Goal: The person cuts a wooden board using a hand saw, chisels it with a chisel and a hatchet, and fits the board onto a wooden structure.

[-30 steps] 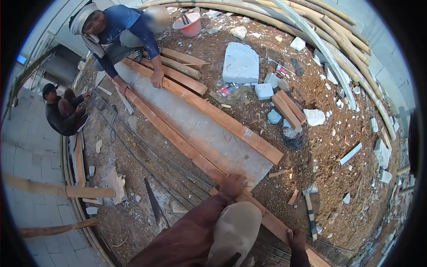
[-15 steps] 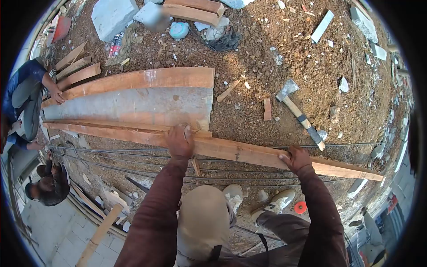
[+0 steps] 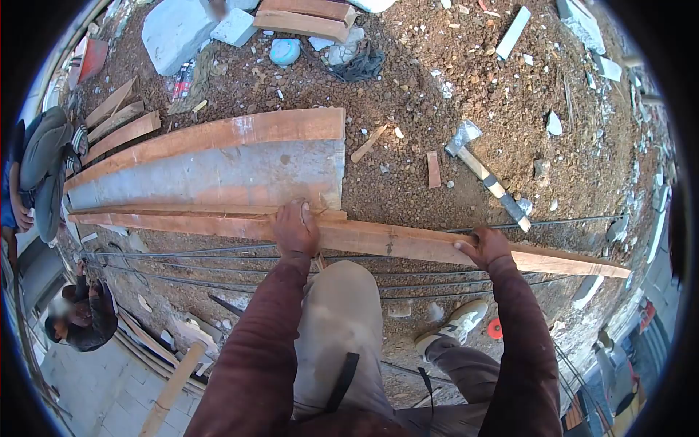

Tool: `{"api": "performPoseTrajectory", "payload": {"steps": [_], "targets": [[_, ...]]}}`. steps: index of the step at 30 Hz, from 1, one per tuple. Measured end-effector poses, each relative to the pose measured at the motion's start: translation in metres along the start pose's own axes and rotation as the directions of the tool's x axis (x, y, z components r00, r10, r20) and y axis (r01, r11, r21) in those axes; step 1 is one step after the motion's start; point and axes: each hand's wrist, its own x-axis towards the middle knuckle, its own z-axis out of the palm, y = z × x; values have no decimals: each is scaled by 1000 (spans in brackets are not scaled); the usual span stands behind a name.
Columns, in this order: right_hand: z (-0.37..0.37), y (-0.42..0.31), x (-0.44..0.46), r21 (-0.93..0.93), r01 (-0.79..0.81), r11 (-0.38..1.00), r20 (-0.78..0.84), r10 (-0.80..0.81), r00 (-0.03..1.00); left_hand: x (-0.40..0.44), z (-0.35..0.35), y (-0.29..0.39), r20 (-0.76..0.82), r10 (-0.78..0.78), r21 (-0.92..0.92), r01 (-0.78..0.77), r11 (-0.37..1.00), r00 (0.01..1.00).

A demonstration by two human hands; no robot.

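A long wooden beam [image 3: 408, 242] runs across in front of me, its right end reaching out over the ground. My left hand [image 3: 297, 229] is closed over it where it lies along the near edge of a panel. Farther right, my right hand [image 3: 486, 249] grips the same beam with the thumb on its near face. The panel has a grey sheet [image 3: 277, 171] and a wooden rail [image 3: 240, 131] along its far side. A hatchet [image 3: 489, 175] with a taped handle lies on the soil beyond my right hand.
Steel rods [image 3: 415, 274] stretch along the ground under the beam. Wood offcuts [image 3: 116, 131] and a white stone block [image 3: 182, 35] lie at the far left. Another person sits at the panel's left end, and one more person [image 3: 87, 317] is at lower left. An orange disc [image 3: 494, 328] lies near my shoe.
The person at the left has taken a hand off the panel's far rail and leaned back. My left knee has come forward toward the beam. Both my hands keep their hold.
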Motion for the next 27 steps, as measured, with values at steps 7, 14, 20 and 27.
{"api": "performPoseTrajectory", "payload": {"steps": [7, 14, 20, 27], "targets": [[8, 1, -5, 7, -47, 999, -66, 48, 997, -1, 3, 0, 12, -30, -30, 30, 999, 999], [-3, -6, 0, -37, -53, 998, -53, 51, 997, 2, 0, -1, 16, -22, -18, 22, 1000, 1000], [-5, -13, -3, -53, -33, 998, -85, 28, 996, 3, 3, -5, 2, 0, -46, 0, 999, 1000], [-6, -25, -1, -64, -33, 997, -63, 29, 998, -3, 7, -10, 34, -22, -36, 23, 999, 999]]}}
